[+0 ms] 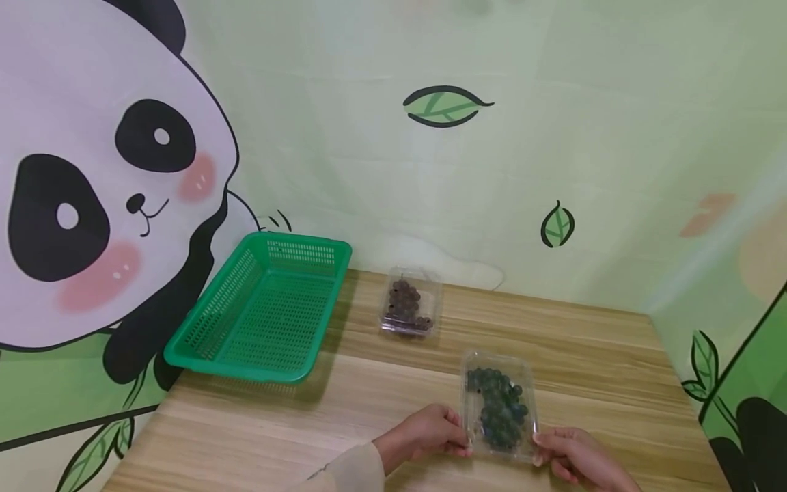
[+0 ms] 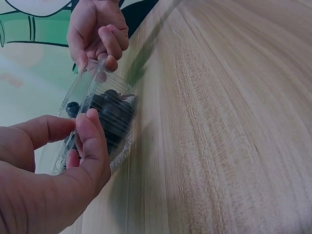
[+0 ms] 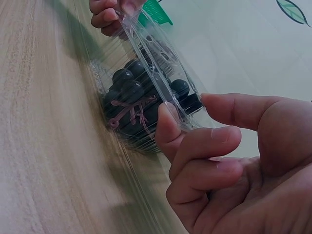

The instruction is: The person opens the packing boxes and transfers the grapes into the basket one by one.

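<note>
A clear plastic fruit box (image 1: 527, 383) with dark grapes (image 1: 501, 413) in it is at the near right of the table, between the two hands. My left hand (image 1: 433, 432) pinches the box's rim at its near left corner, thumb on top and fingers beneath. At the near right corner, my right hand (image 1: 574, 454) pinches the same rim between thumb and index finger. In the right wrist view a pinkish stem (image 3: 134, 109) shows among the grapes through the ribbed wall. The lid lies over the grapes.
Farther back, near the wall, stands a second clear box (image 1: 432, 297) holding reddish-purple grapes (image 1: 404, 301). A green slotted plastic basket (image 1: 277, 324) sits at the left of the wooden table (image 1: 369, 389). A panda-printed cloth (image 1: 369, 171) hangs behind.
</note>
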Demonstrator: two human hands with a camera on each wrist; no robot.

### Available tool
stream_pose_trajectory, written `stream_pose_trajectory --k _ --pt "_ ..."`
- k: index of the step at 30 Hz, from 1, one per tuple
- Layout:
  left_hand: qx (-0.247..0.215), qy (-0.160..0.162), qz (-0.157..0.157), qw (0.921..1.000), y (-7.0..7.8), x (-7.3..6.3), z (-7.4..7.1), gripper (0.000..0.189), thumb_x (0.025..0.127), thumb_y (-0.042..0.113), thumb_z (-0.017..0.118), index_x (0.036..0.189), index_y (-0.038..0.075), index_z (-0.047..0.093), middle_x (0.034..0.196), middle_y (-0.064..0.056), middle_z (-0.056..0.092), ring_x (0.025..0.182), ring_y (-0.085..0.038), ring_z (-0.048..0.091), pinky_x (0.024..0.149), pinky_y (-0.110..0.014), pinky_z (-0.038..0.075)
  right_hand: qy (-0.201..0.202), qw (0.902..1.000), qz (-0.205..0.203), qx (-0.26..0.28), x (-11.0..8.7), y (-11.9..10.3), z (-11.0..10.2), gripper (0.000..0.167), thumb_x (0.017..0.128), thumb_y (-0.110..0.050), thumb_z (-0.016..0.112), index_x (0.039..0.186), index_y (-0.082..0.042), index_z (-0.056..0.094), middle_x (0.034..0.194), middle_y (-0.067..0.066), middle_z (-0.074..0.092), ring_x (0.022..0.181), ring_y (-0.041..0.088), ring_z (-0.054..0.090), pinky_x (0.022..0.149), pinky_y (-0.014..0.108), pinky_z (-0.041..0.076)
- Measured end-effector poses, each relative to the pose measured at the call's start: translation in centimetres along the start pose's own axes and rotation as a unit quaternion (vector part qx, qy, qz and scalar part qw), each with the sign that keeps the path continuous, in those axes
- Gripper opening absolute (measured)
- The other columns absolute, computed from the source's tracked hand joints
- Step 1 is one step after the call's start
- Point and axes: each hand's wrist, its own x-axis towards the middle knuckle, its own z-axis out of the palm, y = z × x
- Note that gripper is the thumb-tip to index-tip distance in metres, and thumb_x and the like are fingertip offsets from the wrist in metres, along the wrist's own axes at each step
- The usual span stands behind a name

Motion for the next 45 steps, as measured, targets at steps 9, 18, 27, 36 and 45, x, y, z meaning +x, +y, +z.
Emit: stream_pose_trajectory --k 9,18,27,36,45 --pt "0.016 -0.001 0.006 0.9999 -0.07 -0.25 -0.69 0.026 0.09 -0.015 0.062 0.081 0.007 0.052 0.075 -0.009 0.063 0.069 -0.015 0.07 0.07 -0.027 0.06 0.001 0.9999 -0.013 -0.011 0.46 -0.29 0.26 0.035 0.108 -0.031 0.055 0.095 -0.005 0.074 0.075 -0.002 0.067 0.048 0.002 0.038 0.051 0.02 0.039" --pt "0.021 -0.03 0.004 0.9993 -0.02 0.21 -0.18 0.024 0.09 -0.013 0.063 0.083 0.007 0.053 0.077 -0.009 0.066 0.07 -0.015 0.07 0.069 -0.026 0.06 0.011 0.9996 -0.026 0.002 -0.29 0.09 -0.24 0.031 0.107 -0.027 0.055 0.092 -0.008 0.074 0.083 -0.001 0.072 0.049 0.002 0.042 0.05 0.019 0.038" --pt "0.023 -0.026 -0.001 0.9994 0.01 0.2 -0.14 0.025 0.091 -0.013 0.064 0.082 0.008 0.053 0.075 -0.008 0.067 0.069 -0.015 0.069 0.065 -0.023 0.058 0.015 0.9996 -0.023 0.001 -0.35 0.08 -0.17 0.03 0.107 -0.028 0.056 0.089 -0.01 0.073 0.082 -0.002 0.072 0.05 0.001 0.043 0.049 0.019 0.035" --pt "0.036 -0.024 -0.008 0.999 0.07 0.05 -0.09 0.026 0.091 -0.011 0.067 0.081 0.009 0.054 0.074 -0.007 0.069 0.066 -0.012 0.068 0.062 -0.021 0.057 0.034 0.9991 -0.023 -0.011 -0.19 0.03 -0.16 0.029 0.108 -0.028 0.055 0.091 -0.009 0.069 0.082 -0.001 0.069 0.051 0.003 0.043 0.049 0.02 0.036" --pt "0.057 -0.046 -0.011 0.9973 0.4 -0.31 -0.63 0.016 0.093 -0.004 0.069 0.089 0.007 0.059 0.077 -0.006 0.071 0.066 -0.01 0.067 0.063 -0.022 0.057 0.04 0.9989 -0.024 0.0 -0.25 -0.01 -0.23 0.025 0.108 -0.028 0.055 0.107 -0.006 0.066 0.086 0.002 0.067 0.053 0.005 0.045 0.049 0.02 0.037"
